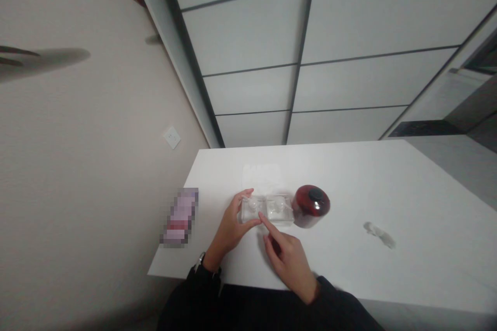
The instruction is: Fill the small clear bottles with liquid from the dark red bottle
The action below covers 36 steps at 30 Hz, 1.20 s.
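A clear, two-compartment box [286, 215] lies lengthwise across the white table [341, 269]. Both halves seem to hold small transparent pieces [277, 206], though blurred.

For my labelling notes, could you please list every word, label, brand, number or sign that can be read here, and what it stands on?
There is no readable text in this picture.
Pink and purple item: pixelated, so any print is unreadable.
Dark red container: no legible lettering; any small marks are too blurred.
Clear two-part container: no legible lettering.
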Each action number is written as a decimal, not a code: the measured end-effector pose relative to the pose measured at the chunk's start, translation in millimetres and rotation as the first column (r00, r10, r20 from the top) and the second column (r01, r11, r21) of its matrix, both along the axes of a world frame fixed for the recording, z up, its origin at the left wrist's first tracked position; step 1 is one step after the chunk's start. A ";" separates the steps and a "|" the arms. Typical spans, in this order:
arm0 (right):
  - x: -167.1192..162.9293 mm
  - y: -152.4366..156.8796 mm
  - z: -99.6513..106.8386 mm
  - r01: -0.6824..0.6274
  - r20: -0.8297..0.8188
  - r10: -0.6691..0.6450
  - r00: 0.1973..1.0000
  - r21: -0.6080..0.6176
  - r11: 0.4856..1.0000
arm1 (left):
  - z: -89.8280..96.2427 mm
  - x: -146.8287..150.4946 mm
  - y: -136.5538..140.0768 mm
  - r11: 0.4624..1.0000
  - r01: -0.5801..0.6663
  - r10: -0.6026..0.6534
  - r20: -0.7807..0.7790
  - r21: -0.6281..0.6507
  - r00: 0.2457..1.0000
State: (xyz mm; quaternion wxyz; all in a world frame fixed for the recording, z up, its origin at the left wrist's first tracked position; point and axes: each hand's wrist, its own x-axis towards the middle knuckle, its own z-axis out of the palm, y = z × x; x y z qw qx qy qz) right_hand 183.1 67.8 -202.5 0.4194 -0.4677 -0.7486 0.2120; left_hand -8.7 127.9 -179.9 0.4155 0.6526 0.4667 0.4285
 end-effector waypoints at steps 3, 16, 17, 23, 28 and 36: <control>0.0 -0.2 0.7 -0.007 -0.004 0.007 1.000 -0.004 1.000 | -2.5 0.0 -0.6 1.000 -0.015 0.015 0.014 -0.017 1.000; 0.0 -0.5 0.5 -0.013 -0.009 0.013 1.000 -0.012 1.000 | 0.0 0.6 -1.3 1.000 0.013 -0.013 -0.006 0.027 1.000; 0.0 -0.5 0.1 -0.014 -0.006 0.013 1.000 -0.012 1.000 | -0.1 0.6 -1.1 0.999 0.009 -0.009 -0.003 0.031 1.000; 0.5 0.0 -1.0 -0.021 0.001 0.021 1.000 -0.012 1.000 | 0.6 0.4 -0.9 0.999 0.009 -0.008 -0.018 0.034 1.000; 0.8 -0.2 1.1 -0.024 0.007 0.024 1.000 -0.027 0.999 | 2.6 0.8 -1.3 0.999 -0.004 0.005 -0.016 0.033 1.000; 1.2 -0.3 0.7 -0.023 0.006 0.023 1.000 -0.032 0.999 | 2.8 0.9 -1.5 0.999 0.008 -0.007 -0.011 0.045 1.000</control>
